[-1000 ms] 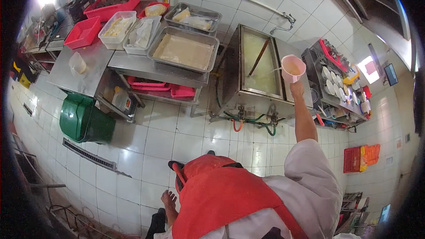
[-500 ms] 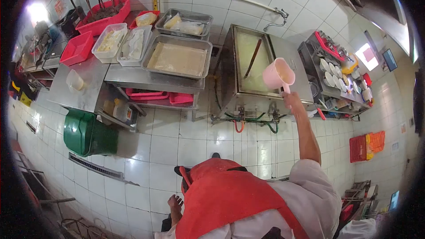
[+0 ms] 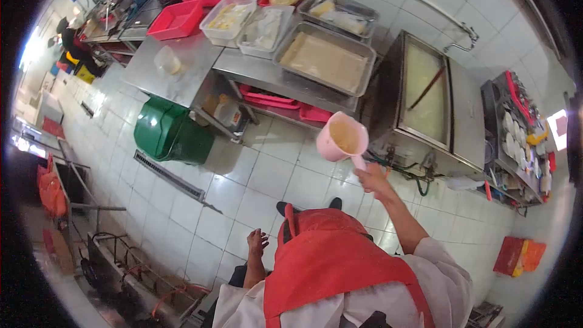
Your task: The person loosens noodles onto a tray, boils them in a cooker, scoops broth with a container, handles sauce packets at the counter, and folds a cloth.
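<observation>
My right hand [image 3: 375,181] is closed round the handle of a pink plastic dipper [image 3: 333,140], held out over the tiled floor in front of the worktable. Its mouth shows a pale inside; I cannot tell how much liquid is in it. Down at my left side hangs my left hand [image 3: 257,242], fingers loosely curled and a little apart, with nothing visible in it. To the right of the dipper stands a steel vat [image 3: 466,109] of cloudy pale-green liquid [image 3: 424,94], a brown stick [image 3: 427,87] leaning in it.
A steel tray [image 3: 368,71] with a flat beige sheet lies on the steel worktable [image 3: 136,76], beside white tubs [image 3: 229,37] and a red basin [image 3: 176,19]. A green bin [image 3: 163,130] stands below. Dishes fill the right-hand shelf [image 3: 507,164]. Another person [image 3: 74,42] is far left.
The dipper in my right hand has moved left, from beside the vat to before the worktable. My view has turned left. The left hand still hangs at my side.
</observation>
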`<state>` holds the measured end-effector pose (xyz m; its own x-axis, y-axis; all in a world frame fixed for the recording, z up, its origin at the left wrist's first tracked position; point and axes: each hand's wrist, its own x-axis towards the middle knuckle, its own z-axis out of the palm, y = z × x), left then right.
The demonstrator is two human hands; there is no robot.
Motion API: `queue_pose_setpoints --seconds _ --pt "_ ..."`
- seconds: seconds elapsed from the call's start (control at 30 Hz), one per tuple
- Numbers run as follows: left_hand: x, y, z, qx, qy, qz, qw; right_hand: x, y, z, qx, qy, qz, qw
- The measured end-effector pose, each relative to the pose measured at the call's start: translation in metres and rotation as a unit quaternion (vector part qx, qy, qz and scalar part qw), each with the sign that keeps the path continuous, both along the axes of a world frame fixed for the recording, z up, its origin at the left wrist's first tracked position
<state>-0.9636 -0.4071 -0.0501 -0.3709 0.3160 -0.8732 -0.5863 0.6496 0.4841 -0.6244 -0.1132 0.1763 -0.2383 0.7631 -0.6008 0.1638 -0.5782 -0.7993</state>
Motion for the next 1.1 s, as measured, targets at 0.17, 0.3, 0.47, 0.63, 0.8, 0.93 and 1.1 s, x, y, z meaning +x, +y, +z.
queue_pose_setpoints --seconds 0.17,0.3,0.47,0.63,0.8,0.93,1.1 --pt "-0.016 -0.041 0.022 -0.076 0.016 0.068 0.995 -0.098 0.027 -0.113 -0.030 0.014 0.003 0.999" --pt "-0.038 -0.114 0.026 -0.020 0.024 0.105 0.994 -0.160 0.048 -0.169 0.061 -0.112 -0.052 0.990" --pt "-0.032 -0.154 0.080 -0.096 0.081 0.197 0.972 -0.186 0.096 -0.258 0.245 -0.326 -0.062 0.911" --pt "-0.037 -0.177 0.104 -0.103 0.094 0.128 0.982 -0.185 0.145 -0.302 0.272 -0.365 -0.118 0.883" --pt "-0.058 -0.157 0.129 -0.114 0.120 0.061 0.984 -0.175 0.178 -0.307 0.201 -0.367 -0.158 0.894" --pt "-0.082 -0.139 0.139 -0.086 0.159 0.003 0.983 -0.162 0.203 -0.351 0.216 -0.365 -0.104 0.900" --pt "-0.098 -0.128 0.127 -0.079 0.238 -0.097 0.963 -0.162 0.198 -0.341 0.182 -0.417 -0.076 0.887"
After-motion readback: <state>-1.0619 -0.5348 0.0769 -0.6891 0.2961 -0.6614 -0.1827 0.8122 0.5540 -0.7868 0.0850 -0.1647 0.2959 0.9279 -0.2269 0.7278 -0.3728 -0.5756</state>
